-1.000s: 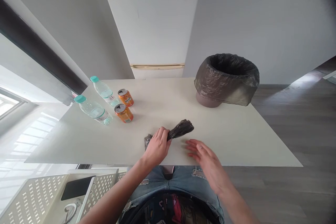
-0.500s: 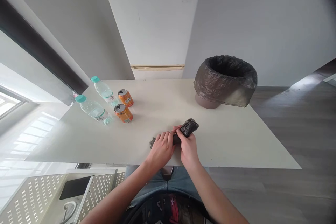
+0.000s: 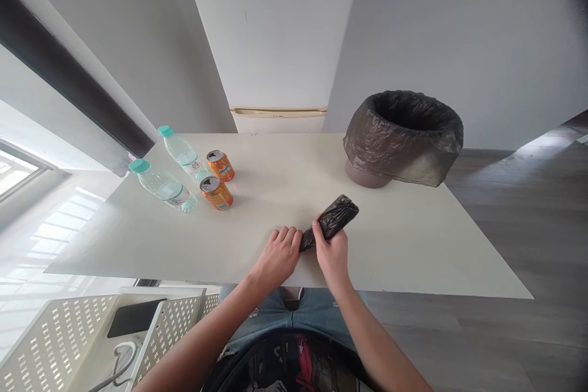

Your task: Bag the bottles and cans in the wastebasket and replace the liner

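A bunched-up black plastic bag (image 3: 337,215) lies near the front edge of the white table (image 3: 404,245). My left hand (image 3: 278,256) is closed over the bag's left end, which is hidden under the fingers. My right hand (image 3: 331,250) grips the bag's middle, with the thumb pressed on it. The bag's thick right end sticks out past my right hand toward the bin.
A bin lined with a dark bag (image 3: 403,136) stands at the table's back right. Two water bottles (image 3: 160,183) (image 3: 180,152) and two orange cans (image 3: 217,192) (image 3: 220,165) sit at the back left. A white perforated rack (image 3: 59,343) is below left.
My right hand came in from the right and took hold of the bag beside my left hand. The bag has become more tightly bunched, and its left tail is no longer showing.
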The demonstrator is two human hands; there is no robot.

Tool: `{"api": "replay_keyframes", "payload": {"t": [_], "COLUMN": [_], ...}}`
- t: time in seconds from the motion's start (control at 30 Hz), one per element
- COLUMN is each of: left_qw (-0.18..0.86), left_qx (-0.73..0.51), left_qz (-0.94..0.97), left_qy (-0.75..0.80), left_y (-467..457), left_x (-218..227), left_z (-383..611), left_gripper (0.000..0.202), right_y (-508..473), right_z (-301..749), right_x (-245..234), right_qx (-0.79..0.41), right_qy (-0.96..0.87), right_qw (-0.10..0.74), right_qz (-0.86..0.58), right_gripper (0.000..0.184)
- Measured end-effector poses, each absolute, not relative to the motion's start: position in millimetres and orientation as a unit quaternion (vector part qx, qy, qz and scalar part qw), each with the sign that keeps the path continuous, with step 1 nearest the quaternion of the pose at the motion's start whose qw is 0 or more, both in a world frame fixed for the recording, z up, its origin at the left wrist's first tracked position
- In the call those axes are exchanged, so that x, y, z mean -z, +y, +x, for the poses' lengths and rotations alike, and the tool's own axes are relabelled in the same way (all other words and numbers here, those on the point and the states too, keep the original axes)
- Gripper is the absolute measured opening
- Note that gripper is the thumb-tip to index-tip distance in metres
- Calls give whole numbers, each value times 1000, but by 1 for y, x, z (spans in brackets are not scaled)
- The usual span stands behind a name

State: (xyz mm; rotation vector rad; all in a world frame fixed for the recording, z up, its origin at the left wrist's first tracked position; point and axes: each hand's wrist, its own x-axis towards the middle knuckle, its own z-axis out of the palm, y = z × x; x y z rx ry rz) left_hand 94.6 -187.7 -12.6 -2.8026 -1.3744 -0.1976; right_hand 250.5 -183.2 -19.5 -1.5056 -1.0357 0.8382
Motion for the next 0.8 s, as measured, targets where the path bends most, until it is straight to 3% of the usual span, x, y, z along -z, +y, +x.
{"api": "replay_keyframes", "payload": {"t": [0.1, 0.23, 0.4, 0.63, 0.8], "left_qw": [5, -9, -30, -79, -85], "left_qx": [57, 59, 64, 286, 233], "left_qz": [-899, -891, -877, -789, -871], "left_qy": [-435, -450, -475, -538, -423], "left_y": [-188, -188, -186, -202, -204], "left_x": [11, 9, 12, 2, -8], "left_z": [90, 85, 70, 58, 65], "left_gripper": [17, 23, 19, 61, 42], "right_y": [-181, -182, -186, -185, -183], "right_z": [252, 254, 262, 262, 262], "right_x": [21, 18, 14, 20, 23], "right_qx": [-357, -204, -75, -31, -51], "right_qy": [-439, -566, -760, -812, -817], "right_qw": [531, 483, 321, 227, 222], "right_qz": [-630, -637, -560, -537, -529], "right_gripper": [40, 27, 50, 41, 37]}}
